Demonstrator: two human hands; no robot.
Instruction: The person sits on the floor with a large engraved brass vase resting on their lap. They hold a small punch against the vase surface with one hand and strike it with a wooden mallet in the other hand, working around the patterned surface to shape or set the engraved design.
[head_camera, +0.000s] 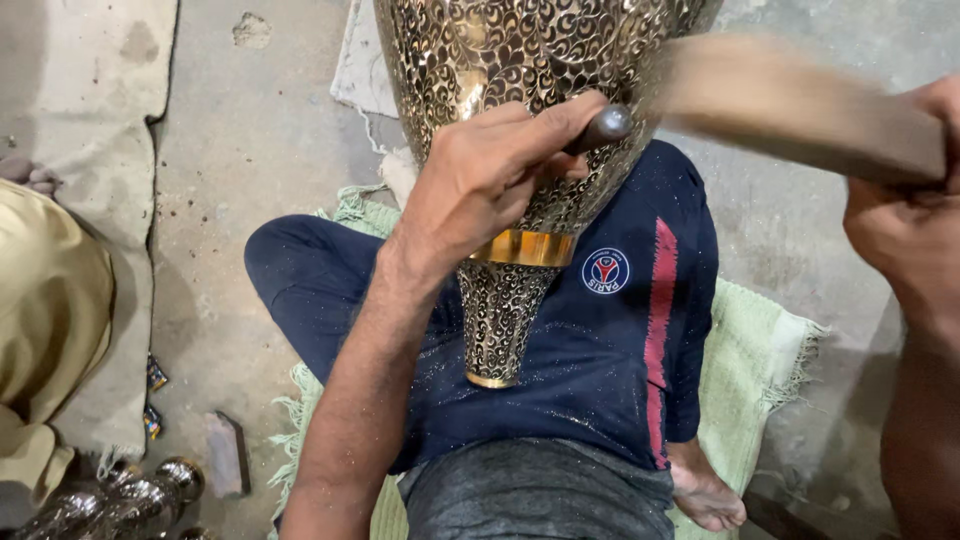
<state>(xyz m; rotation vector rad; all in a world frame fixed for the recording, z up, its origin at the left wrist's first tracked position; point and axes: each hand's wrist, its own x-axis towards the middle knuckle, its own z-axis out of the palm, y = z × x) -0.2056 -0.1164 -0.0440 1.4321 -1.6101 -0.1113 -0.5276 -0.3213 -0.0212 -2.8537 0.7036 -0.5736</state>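
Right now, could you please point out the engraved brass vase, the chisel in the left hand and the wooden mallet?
engraved brass vase (497, 320): head view, on its narrow patterned neck.
chisel (606, 126): head view, on its dark rounded end.
wooden mallet (790, 105): head view, on its blurred wooden shaft.

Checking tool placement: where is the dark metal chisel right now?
In the head view, the dark metal chisel is upper centre, gripped in the left hand and pressed against the engraved brass vase resting on the person's lap.

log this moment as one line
left hand: holds dark metal punch on pierced brass vase | right hand: grips blurred wooden mallet
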